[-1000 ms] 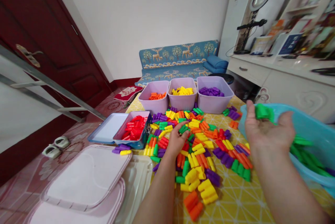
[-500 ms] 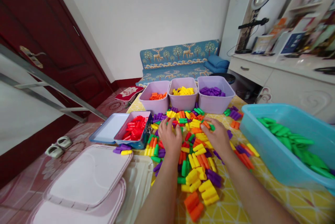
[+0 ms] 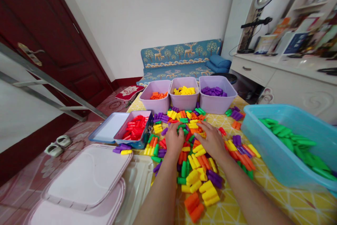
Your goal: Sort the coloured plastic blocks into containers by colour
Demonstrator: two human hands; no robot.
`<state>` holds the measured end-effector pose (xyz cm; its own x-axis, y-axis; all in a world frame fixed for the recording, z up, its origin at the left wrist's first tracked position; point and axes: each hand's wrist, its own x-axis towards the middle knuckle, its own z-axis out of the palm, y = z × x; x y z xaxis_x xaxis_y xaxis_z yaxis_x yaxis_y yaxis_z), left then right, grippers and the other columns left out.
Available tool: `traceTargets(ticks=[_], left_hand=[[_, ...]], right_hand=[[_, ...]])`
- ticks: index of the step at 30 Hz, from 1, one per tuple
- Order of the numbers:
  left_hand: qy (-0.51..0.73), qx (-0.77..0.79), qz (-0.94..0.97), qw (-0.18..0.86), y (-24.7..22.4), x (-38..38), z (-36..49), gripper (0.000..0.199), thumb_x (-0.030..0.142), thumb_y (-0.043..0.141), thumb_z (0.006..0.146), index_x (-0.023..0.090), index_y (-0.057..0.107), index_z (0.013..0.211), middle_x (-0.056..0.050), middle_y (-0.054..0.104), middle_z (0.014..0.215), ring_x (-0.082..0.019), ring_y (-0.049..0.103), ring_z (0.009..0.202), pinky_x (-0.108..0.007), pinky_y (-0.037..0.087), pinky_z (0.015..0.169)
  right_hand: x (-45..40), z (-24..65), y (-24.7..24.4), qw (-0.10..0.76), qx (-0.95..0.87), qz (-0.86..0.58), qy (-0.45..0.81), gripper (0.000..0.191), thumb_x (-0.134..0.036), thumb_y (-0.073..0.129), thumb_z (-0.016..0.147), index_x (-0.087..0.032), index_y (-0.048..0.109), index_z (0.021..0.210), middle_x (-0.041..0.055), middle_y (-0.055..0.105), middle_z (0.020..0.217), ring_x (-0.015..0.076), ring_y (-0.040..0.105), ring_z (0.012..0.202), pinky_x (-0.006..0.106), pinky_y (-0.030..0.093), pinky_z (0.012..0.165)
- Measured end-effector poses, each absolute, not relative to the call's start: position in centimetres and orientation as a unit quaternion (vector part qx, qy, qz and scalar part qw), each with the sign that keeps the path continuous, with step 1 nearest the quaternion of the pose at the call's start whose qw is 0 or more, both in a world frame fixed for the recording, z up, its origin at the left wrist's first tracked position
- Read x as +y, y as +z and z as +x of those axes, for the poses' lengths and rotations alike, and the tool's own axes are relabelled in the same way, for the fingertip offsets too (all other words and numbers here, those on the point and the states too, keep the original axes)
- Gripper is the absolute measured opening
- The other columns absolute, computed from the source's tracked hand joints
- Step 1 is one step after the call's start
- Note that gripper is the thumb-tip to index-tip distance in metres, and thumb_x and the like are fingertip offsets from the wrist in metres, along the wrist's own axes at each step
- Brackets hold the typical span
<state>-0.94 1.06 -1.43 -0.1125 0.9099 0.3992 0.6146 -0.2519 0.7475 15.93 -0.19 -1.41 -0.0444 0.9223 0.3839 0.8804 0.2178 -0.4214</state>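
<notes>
Both hands rest palm down on the heap of chunky plastic pegs [image 3: 191, 169] spread over the yellow patterned tablecloth [image 3: 286, 197]; the left hand [image 3: 174, 140] sits near the far middle of the heap, its fingers curled over green and purple pegs; the right hand [image 3: 212, 141] lies just beside it, its fingers loosely bent among yellow and orange pegs; neither hand is wide open, and the fingers hide whether either has hold of a peg, so that cannot be told; beyond the heap stand three lilac tubs [image 3: 185, 104] side by side, holding orange, yellow and purple pegs; left of the heap, touching its edge, an open blue tin [image 3: 131, 143] holds red pegs; right of the heap sits a turquoise basin [image 3: 273, 146] of green pegs; nearer and left of the heap lie pink plastic lids [image 3: 86, 176].
</notes>
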Motion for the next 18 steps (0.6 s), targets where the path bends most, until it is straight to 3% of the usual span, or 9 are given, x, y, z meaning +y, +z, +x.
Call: traceTargets(ticks=[4, 9, 12, 18], left_hand=[[0.485, 0.526, 0.657, 0.238, -2.0, 1.3, -0.7, 0.048, 0.003, 0.054, 0.065, 0.019, 0.066, 0.109, -0.006, 0.068, 0.104, -0.018, 0.062, 0.082, -0.030, 0.050, 0.074], [0.548, 0.478, 0.612, 0.310, -1.9, 1.3, -0.5, 0.025, 0.016, 0.060, 0.075, 0.018, 0.069, 0.099, -0.005, 0.068, 0.086, -0.017, 0.061, 0.076, -0.028, 0.049, 0.071], [0.585, 0.438, 0.572, 0.372, -1.7, 1.2, -0.4, 0.024, 0.023, 0.062, 0.078, 0.017, 0.068, 0.100, -0.003, 0.067, 0.080, -0.015, 0.060, 0.070, -0.025, 0.048, 0.064], [0.573, 0.456, 0.563, 0.383, -1.2, 0.8, -0.4, 0.032, 0.039, 0.058, 0.085, 0.015, 0.068, 0.104, -0.007, 0.072, 0.084, -0.018, 0.066, 0.075, -0.027, 0.050, 0.067]], right_hand=[[0.0, 15.7, -2.0, 0.331, -0.738, -0.585, 0.056, 0.042, -0.031, 0.058, 0.083, -0.022, 0.060, 0.124, 0.0088, 0.057, 0.135, 0.0288, 0.052, 0.122, 0.052, 0.035, 0.104], [-0.1, 15.3, -2.0, 0.383, -0.737, -0.552, 0.072, 0.049, -0.030, 0.057, 0.084, -0.024, 0.053, 0.132, 0.0089, 0.058, 0.134, 0.0289, 0.051, 0.122, 0.053, 0.035, 0.104], [-0.3, 14.9, -1.6, 0.434, -0.732, -0.515, 0.105, 0.049, -0.035, 0.055, 0.087, -0.024, 0.050, 0.134, 0.0091, 0.061, 0.129, 0.0264, 0.053, 0.120, 0.048, 0.038, 0.102], [-0.6, 14.8, -0.9, 0.450, -0.698, -0.526, 0.183, 0.030, -0.025, 0.055, 0.082, -0.021, 0.065, 0.110, 0.0054, 0.071, 0.106, 0.0215, 0.065, 0.098, 0.037, 0.048, 0.090]])
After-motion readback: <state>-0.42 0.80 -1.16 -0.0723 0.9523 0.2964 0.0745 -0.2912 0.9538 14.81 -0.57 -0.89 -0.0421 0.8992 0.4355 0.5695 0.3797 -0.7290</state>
